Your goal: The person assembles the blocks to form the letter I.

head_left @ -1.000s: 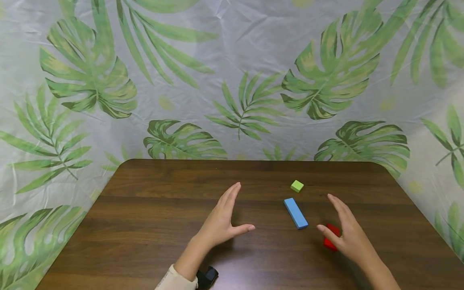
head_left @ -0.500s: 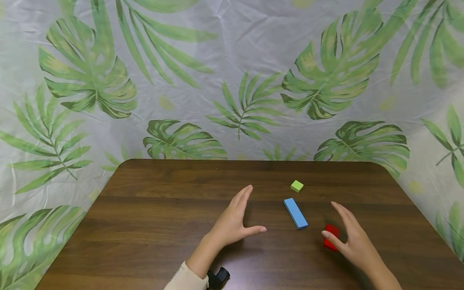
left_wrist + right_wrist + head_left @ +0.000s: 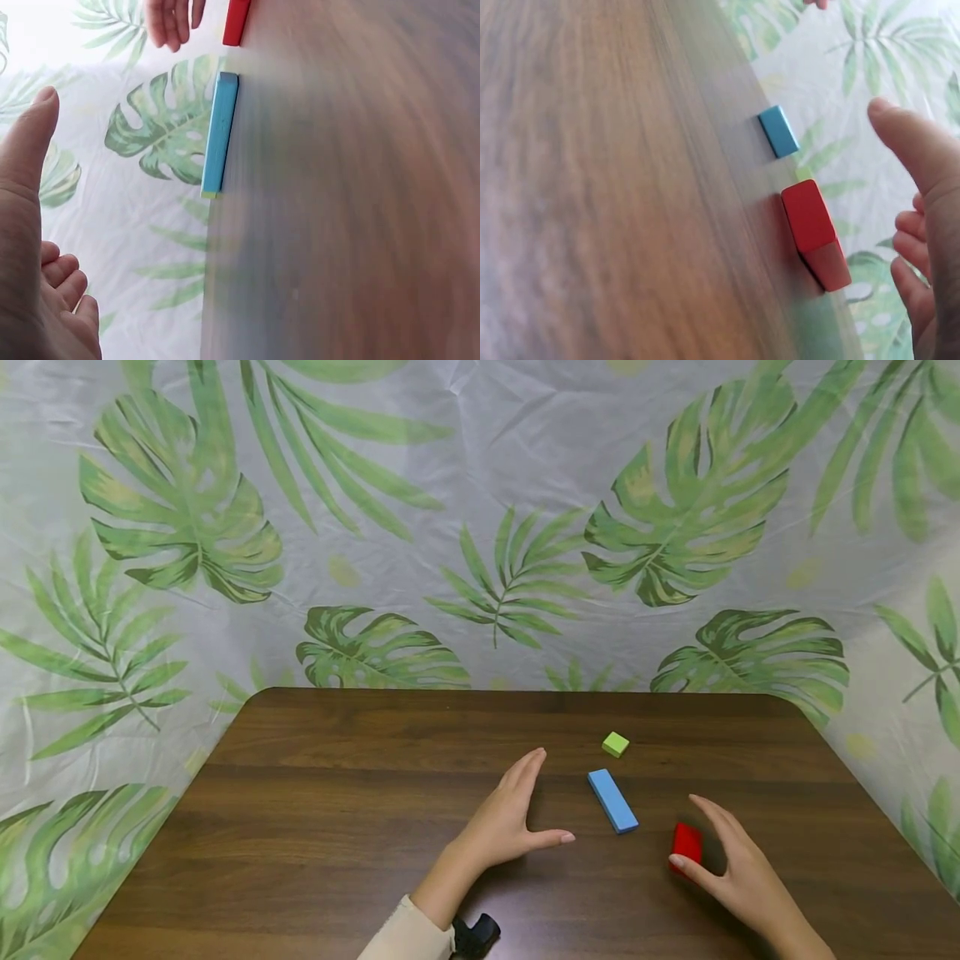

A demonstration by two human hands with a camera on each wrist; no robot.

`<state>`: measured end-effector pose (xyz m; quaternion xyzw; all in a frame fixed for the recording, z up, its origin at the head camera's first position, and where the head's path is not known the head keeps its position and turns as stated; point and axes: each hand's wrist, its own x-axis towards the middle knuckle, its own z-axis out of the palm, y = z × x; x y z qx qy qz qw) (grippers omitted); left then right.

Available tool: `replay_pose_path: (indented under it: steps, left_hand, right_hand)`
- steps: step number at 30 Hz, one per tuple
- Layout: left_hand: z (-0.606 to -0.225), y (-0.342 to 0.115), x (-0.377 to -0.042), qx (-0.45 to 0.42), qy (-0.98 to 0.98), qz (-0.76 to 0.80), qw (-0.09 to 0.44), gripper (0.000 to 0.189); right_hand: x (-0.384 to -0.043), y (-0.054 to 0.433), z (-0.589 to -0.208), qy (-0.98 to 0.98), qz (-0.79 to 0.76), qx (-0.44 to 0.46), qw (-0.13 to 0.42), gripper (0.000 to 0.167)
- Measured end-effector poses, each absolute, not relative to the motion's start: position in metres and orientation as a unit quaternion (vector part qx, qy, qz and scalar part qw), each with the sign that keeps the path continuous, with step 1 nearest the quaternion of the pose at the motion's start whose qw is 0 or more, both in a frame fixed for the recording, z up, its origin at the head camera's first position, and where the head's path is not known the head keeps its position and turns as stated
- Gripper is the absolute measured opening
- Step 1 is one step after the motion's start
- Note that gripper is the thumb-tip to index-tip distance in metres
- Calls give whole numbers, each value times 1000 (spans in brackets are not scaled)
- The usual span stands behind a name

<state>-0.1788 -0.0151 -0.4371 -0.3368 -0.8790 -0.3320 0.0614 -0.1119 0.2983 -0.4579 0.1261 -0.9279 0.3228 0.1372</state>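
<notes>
A long blue block (image 3: 612,801) lies flat on the brown table, between the two hands. Beyond it sits a small lime-green block (image 3: 616,744). My left hand (image 3: 504,820) hovers left of the blue block, thumb spread from the fingers and nothing held. On the other side, my right hand (image 3: 737,863) is over the table beside a red block (image 3: 687,846), its thumb overlapping the block's near end in the head view. In the right wrist view the red block (image 3: 815,234) stands apart from the thumb. The left wrist view shows the blue block (image 3: 220,135) away from the left hand.
The dark wooden table (image 3: 300,827) has rounded far corners. Behind it hangs a pale curtain (image 3: 517,468) printed with green leaves. A black wrist device (image 3: 477,935) is worn at the left wrist, below a cream sleeve (image 3: 411,933).
My left hand has moved right, toward the blue block. The right hand has shifted slightly nearer the body and right, uncovering more of the red block. The blocks have stayed put.
</notes>
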Motion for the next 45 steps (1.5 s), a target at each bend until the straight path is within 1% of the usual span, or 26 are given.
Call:
replay_pose_path:
  steps: [18,26,45]
  left_hand:
    - [-453,3,-184,-324,-886,-332,24,101]
    - [-458,16,-187,-325,-889,-321,16,102]
    - [-468,47,-194,-308,-896,-320,-12,103]
  right_hand:
    - [-105,306,-466,-948,281,111,96,76]
    - [-107,308,-468,-952,268,114,96,71]
    - [-107,306,-469,-950,264,123,111,67]
